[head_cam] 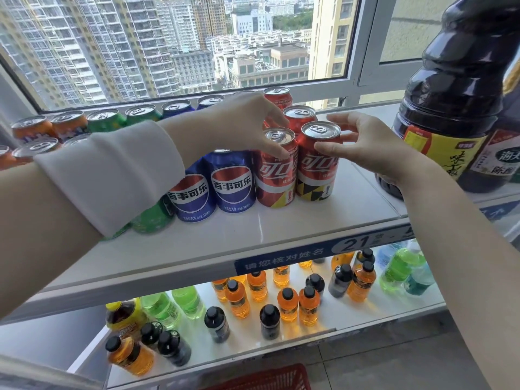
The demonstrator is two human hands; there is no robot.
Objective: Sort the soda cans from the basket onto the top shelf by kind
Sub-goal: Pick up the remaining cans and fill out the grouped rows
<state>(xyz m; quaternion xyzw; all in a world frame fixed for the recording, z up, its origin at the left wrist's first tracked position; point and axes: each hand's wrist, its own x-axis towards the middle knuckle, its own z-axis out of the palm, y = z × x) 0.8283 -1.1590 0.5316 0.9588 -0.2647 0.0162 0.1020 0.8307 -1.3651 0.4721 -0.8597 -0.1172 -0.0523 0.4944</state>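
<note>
I read: left hand point(249, 123) grips left Coca-Cola can point(277, 178); right hand point(364, 147) grips right Coca-Cola can point(316, 170) at its 3 o'clock. Both stand touching on top shelf point(281, 229), probably squaring reds together. Pepsi cans point(233, 184) at 9 o'clock.

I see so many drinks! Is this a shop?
Probably a small shop: soda cans grouped by kind on the top shelf, bottled drinks below, a printed label strip along its edge.
</note>
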